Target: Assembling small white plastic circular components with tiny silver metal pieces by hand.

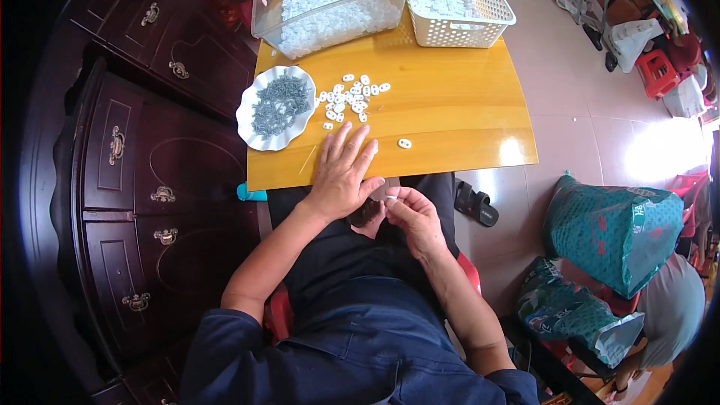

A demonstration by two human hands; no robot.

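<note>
My left hand (339, 180) lies flat on the yellow wooden table (450, 97) near its front edge, fingers stretched out. Just beyond the fingertips is a loose cluster of small white oval pieces (355, 91) with two dark holes each. At the table's edge, my right hand (417, 223) pinches a small white piece (391, 198), mostly covered by the fingers. One more white oval piece (404, 143) lies apart, to the right of my left hand. A white wavy-rimmed plate (245, 114) heaped with small dark grey metal parts (280, 103) stands at the left.
At the back, a clear plastic bin (330, 34) and a white perforated basket (463, 36) hold many white pieces. A thin yellowish stick (307, 160) lies left of my hand. Dark cabinets (157, 172) line the left. Green sacks (615, 229) and a bent-over person (671, 315) are at the right.
</note>
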